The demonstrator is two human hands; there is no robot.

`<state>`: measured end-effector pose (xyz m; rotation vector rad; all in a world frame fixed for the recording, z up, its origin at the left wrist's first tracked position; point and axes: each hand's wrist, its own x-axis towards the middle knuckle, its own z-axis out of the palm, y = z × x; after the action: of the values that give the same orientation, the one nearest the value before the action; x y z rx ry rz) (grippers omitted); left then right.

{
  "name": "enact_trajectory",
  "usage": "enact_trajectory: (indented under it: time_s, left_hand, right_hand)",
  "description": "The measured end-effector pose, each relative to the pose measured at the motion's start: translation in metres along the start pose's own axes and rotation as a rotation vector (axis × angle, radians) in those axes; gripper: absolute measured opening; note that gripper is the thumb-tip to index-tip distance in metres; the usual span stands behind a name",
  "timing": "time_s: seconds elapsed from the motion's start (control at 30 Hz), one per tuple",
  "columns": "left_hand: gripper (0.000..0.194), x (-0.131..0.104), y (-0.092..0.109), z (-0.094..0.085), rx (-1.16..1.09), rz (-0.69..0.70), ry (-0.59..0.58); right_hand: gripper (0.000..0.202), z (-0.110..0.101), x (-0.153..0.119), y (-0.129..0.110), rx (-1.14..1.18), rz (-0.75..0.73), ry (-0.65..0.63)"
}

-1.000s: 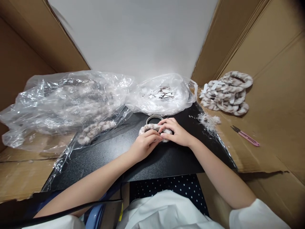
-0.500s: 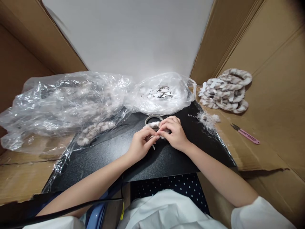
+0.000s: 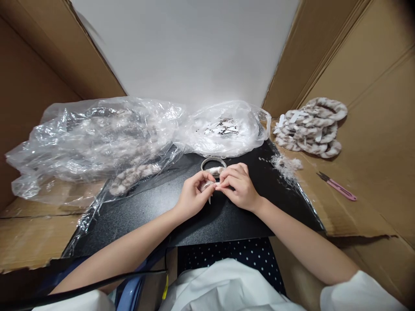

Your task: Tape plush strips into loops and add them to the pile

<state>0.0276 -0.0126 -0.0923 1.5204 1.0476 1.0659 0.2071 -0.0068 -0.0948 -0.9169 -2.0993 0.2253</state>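
Both hands meet over the black table. My left hand pinches a fluffy white-and-brown band, part of which shows between and beyond the fingers. My right hand is closed at the same band, its fingertips touching those of my left hand. Fingers hide most of the band, and a thin white strip hangs under them. Just beyond the hands lies a grey ring, which looks like a roll of tape.
A clear bag of fluffy pieces spreads across the left. Behind the hands sits a bag of small white tags. At right are stacked fluffy bands, loose fluff and pink snips on cardboard.
The view has shifted slightly. The fluffy band sits lower between my fingers and less of it shows; my right hand's fingers have curled in more. Both hands stay together.
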Motion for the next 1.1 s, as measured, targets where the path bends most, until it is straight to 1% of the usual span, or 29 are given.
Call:
enact_trajectory:
  time_s: [0.07,0.17,0.27,0.37,0.5,0.57,0.6,0.67,0.73,0.83,0.9,0.97,1.0,1.07,1.1]
  left_hand:
    - [0.029,0.003,-0.001,-0.002,-0.131,-0.091,-0.049]
    - [0.036,0.007,-0.003,-0.006,-0.309,-0.250,-0.132]
    - [0.038,0.009,-0.005,-0.009,-0.402,-0.356,-0.154]
    - [0.039,0.010,-0.007,-0.010,-0.429,-0.419,-0.142]
    - [0.037,0.010,-0.008,-0.009,-0.436,-0.429,-0.158]
    - [0.037,0.011,-0.006,-0.009,-0.397,-0.385,-0.182]
    - [0.036,0.011,-0.004,-0.010,-0.348,-0.341,-0.183]
    - [0.034,0.011,-0.001,-0.013,-0.184,-0.208,-0.158]
    - [0.033,0.011,0.001,-0.019,0.011,-0.045,-0.110]
    - [0.033,0.012,0.001,-0.028,0.253,0.182,-0.040]
    - [0.036,0.013,0.001,-0.031,0.365,0.283,-0.026]
    - [0.036,0.013,0.001,-0.031,0.435,0.321,-0.041]
    - [0.032,0.013,0.002,-0.030,0.447,0.318,-0.050]
    - [0.024,0.014,0.002,-0.027,0.404,0.278,-0.053]
    - [0.023,0.014,0.002,-0.027,0.352,0.248,-0.046]
  right_hand:
    - [0.025,0.000,-0.001,0.002,-0.028,-0.024,-0.043]
    - [0.024,-0.002,-0.002,0.006,-0.038,-0.062,-0.072]
    - [0.022,-0.004,-0.001,0.008,-0.033,-0.101,-0.071]
    - [0.016,-0.006,0.000,0.009,-0.041,-0.137,-0.055]
    - [0.010,-0.005,-0.001,0.012,-0.029,-0.162,-0.025]
    - [0.012,-0.003,-0.001,0.012,-0.001,-0.129,-0.027]
    - [0.013,-0.003,-0.001,0.012,0.029,-0.107,-0.025]
    - [0.014,-0.001,0.000,0.010,0.117,-0.061,0.005]
    - [0.015,-0.001,0.001,0.008,0.208,-0.002,0.072]
    - [0.013,-0.004,0.005,0.001,0.300,0.161,0.184]
    - [0.013,-0.009,0.009,-0.004,0.369,0.310,0.256]
    - [0.014,-0.016,0.015,-0.010,0.493,0.475,0.321]
    - [0.017,-0.020,0.019,-0.013,0.582,0.557,0.343]
    - [0.024,-0.030,0.027,-0.019,0.793,0.707,0.364]
    - [0.027,-0.036,0.031,-0.021,0.900,0.769,0.365]
